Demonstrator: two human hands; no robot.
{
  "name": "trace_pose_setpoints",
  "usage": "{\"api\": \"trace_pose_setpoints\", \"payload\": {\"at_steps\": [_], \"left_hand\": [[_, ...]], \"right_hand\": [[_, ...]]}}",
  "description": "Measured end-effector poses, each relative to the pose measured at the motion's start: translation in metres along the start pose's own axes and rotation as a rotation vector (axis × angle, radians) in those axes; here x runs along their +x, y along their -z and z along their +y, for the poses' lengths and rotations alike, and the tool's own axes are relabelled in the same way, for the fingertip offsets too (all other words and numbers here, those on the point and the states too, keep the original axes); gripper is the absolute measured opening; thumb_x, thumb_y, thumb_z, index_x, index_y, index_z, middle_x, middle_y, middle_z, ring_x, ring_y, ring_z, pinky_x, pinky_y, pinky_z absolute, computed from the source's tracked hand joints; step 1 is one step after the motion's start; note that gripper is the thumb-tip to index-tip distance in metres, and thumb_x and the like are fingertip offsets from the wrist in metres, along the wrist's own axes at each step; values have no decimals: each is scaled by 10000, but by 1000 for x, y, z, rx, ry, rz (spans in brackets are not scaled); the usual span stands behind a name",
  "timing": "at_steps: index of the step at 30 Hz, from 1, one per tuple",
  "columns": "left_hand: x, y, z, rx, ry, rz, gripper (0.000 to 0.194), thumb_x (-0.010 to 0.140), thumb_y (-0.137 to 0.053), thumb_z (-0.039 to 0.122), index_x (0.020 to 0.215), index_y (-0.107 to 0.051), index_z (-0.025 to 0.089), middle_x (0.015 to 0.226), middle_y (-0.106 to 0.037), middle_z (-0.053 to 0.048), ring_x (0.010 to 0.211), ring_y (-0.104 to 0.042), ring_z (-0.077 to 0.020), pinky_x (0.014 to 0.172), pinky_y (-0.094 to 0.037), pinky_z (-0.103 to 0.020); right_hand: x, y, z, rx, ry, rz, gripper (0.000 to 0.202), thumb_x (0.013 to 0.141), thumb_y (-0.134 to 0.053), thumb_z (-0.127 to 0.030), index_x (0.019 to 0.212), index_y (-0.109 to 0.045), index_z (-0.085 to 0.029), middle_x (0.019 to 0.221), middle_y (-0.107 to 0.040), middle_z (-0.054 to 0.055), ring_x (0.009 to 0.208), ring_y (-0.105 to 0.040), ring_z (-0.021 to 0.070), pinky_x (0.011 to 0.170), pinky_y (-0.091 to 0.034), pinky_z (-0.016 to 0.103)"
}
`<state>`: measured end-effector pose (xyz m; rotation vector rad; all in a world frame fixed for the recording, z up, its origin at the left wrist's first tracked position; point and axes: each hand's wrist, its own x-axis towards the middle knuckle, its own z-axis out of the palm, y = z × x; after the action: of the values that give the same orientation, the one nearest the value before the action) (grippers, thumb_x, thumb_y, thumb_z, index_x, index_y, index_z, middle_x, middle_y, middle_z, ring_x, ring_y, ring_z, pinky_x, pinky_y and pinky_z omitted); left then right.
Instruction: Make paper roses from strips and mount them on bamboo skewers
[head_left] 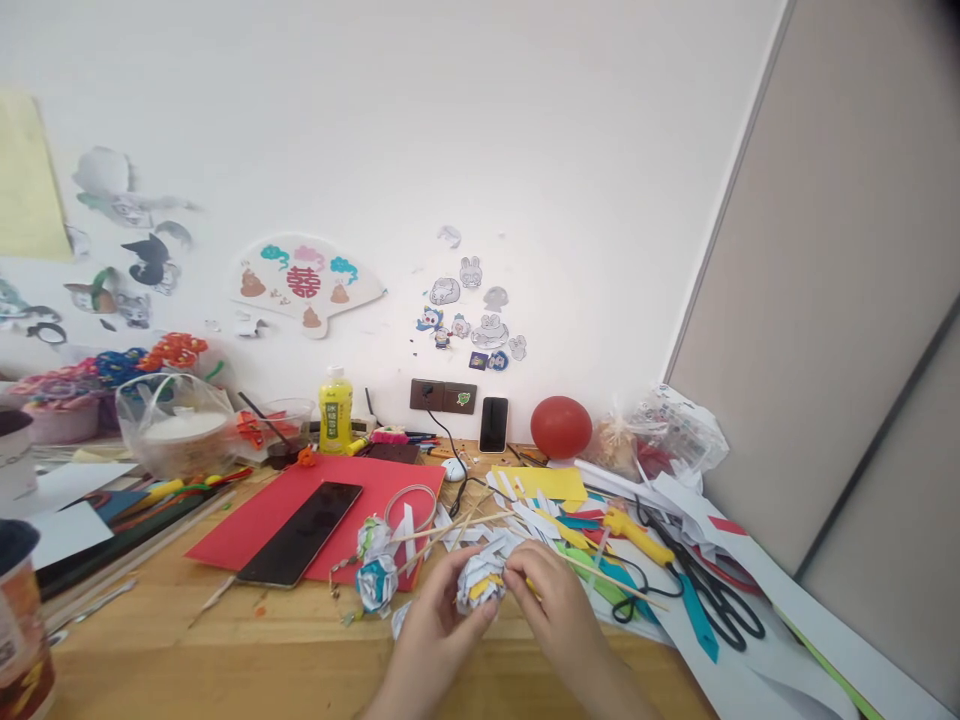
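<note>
Between my hands, above the front of the table, is a crumpled ball of paper strips point(480, 577), mostly white with a yellow patch. My left hand point(437, 617) curls around its left and lower side, thumb in front. The fingers of my right hand point(553, 607) are pinched together against the ball's right edge; any single strip between them is too small to make out. To the left lie a blue-and-white paper ball point(376, 584) and a smaller greenish one point(373, 537), beside thin wooden sticks point(427, 545). Loose paper strips point(536, 517) are heaped behind my hands.
On the right are a yellow glue gun point(637, 536), black-handled scissors point(724, 600) and white paper sheets point(739, 650). A dark tablet point(304, 532) rests on red paper point(225, 540). Farther back stand a yellow bottle point(335, 412), a phone point(493, 425) and a red balloon point(561, 428).
</note>
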<state>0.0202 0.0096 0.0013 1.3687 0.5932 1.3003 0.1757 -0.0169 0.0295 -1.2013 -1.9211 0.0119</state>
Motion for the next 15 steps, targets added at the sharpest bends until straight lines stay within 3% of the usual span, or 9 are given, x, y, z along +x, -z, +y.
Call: {"api": "trace_pose_setpoints", "payload": {"at_steps": [6,15], "left_hand": [[4,0,7,-37,6,4,418,624,-761,324,995,-621,193,1023,-643,-101,1040,-570,-289,905,-453,-397],[4,1,11,-83,74,-38,414,588,-786,343,955,-651,206,1028,-668,-92,1034,-579,-291,922,-441,-413]], "right_hand": [[0,6,-3,-46,-37,30,171,875,-435,-208,712,-486,-201,713,-559,19,689,-520,163,605,-388,255],[1,5,-7,-324,222,76,230,849,-326,-100,691,-466,-191,658,-543,39,622,-485,169,550,-338,265]]}}
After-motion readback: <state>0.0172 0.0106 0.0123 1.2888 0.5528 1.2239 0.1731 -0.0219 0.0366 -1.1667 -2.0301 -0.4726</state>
